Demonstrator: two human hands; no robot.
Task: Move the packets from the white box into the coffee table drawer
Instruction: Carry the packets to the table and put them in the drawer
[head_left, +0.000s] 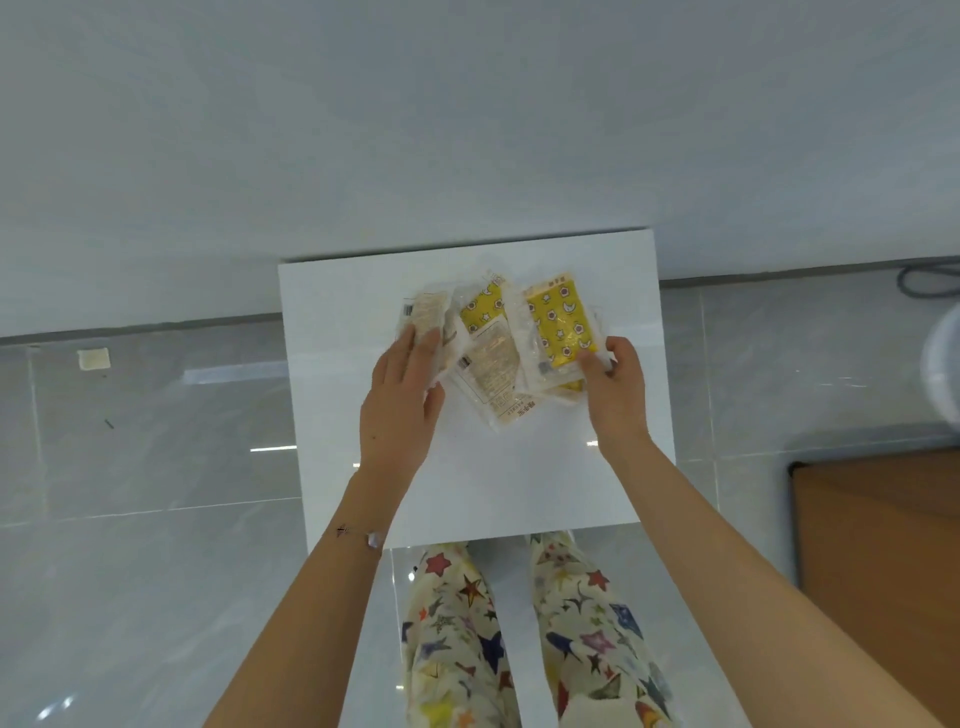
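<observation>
Two hands (402, 400) (618, 387) on several packets (498, 358)

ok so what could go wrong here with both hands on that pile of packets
1. The packets are loose, overlapping and look slippery. The left hand only rests on the leftmost ones, so some may slide out if lifted together.
2. The right hand pinches just a corner of the yellow packet, a weak grip that could let it drop.
3. No drawer is in view, so a carry seems needed, and anything dropped lands on the tiled floor.
</observation>
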